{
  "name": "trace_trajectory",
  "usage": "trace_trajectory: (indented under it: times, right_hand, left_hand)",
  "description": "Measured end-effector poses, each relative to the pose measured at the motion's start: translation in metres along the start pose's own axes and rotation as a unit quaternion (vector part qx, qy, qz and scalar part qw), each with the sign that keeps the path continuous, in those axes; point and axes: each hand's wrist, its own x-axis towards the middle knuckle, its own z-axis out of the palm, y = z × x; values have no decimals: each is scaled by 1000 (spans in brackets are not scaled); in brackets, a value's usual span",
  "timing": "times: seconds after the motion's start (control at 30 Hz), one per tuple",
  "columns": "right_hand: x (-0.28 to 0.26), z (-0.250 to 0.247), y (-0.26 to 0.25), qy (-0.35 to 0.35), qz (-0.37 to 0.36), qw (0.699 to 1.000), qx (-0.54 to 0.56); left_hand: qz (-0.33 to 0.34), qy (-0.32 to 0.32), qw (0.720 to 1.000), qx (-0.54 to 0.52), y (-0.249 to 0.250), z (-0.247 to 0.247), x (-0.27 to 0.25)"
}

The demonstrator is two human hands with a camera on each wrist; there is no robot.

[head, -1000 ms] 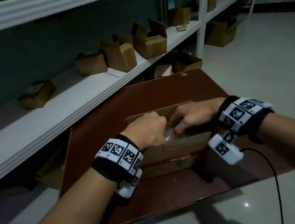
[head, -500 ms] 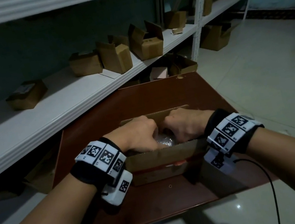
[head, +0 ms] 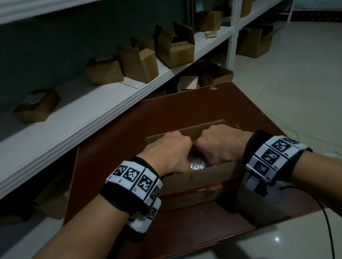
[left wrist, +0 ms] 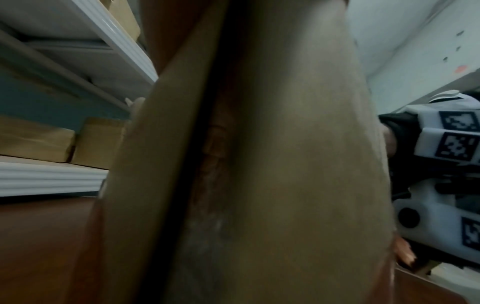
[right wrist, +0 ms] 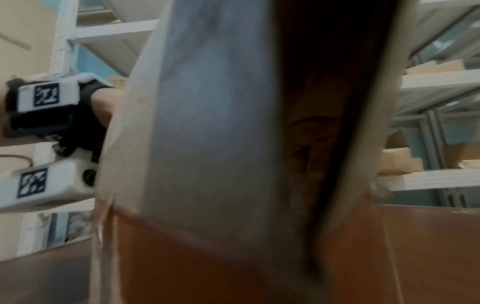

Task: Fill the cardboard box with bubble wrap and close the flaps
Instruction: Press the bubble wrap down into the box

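Observation:
An open cardboard box (head: pixel 197 179) with a red tape strip stands on the brown table (head: pixel 163 114). Its far flap (head: pixel 208 126) stands up behind my hands. Clear bubble wrap (head: pixel 197 165) shows in the box between my wrists. My left hand (head: pixel 170 154) and right hand (head: pixel 223 145) are side by side inside the box opening, knuckles almost touching. Their fingers bend down onto the wrap, and the tips are hidden. In both wrist views, blurred cardboard (left wrist: pixel 298 164) (right wrist: pixel 207 144) fills the frame and hides the fingers.
White shelving (head: pixel 71 115) runs along the left and behind the table, carrying several small cardboard boxes (head: pixel 174 49). More boxes sit under the shelf (head: pixel 215 75). A black cable (head: pixel 326 227) hangs from my right wrist. A pale tiled floor (head: pixel 307 93) lies to the right.
Both hands have come together and sunk deeper into the box, pushing the bubble wrap down. Less of the wrap shows now.

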Motion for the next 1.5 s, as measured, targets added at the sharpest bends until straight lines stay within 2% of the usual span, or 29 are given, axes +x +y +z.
trace_trajectory:
  times: [0.17,0.33,0.4,0.5,0.53,0.6,0.67,0.73,0.9,1.23,1.37,1.5]
  right_hand:
    - [0,-4,2,-11,-4,1000,9]
    - [-5,-5,1,-15,-9,1000,6]
    - [-6,-5,2,-16,-3,1000,4]
    - [-6,-7,2,-25,2,1000,10]
    - [-7,-7,2,-26,2,1000,16]
    - [-7,-7,3,-22,0,999,24]
    - [-7,-7,3,-20,-1,999,27]
    - [-5,-7,4,-20,-4,999,29]
    - [-4,-7,5,-19,-7,999,37]
    - [-2,-3,10,-13,-12,999,38]
    - [0,-1,11,-19,-11,998,55]
    - [0,1,12,-14,-16,998,53]
  left_hand:
    - [-11,9,999,-31,-5,-5,-11]
    - [34,88,986,-139,-29,-22,-34]
    - [39,139,966,-213,-40,-34,-43]
    - [53,195,912,-358,-57,-47,-56]
    - [63,203,902,-376,-62,-49,-59]
    - [75,190,911,-357,-72,-49,-62]
    - [64,143,939,-307,-81,-45,-61]
    - [43,102,953,-281,-84,-39,-58]
    - [17,105,955,-277,-66,-24,-44]
    - [-51,47,990,-119,-52,-8,-18]
    - [-65,50,996,-35,-43,-7,-18]
    - [-65,56,996,6,-35,-8,-18]
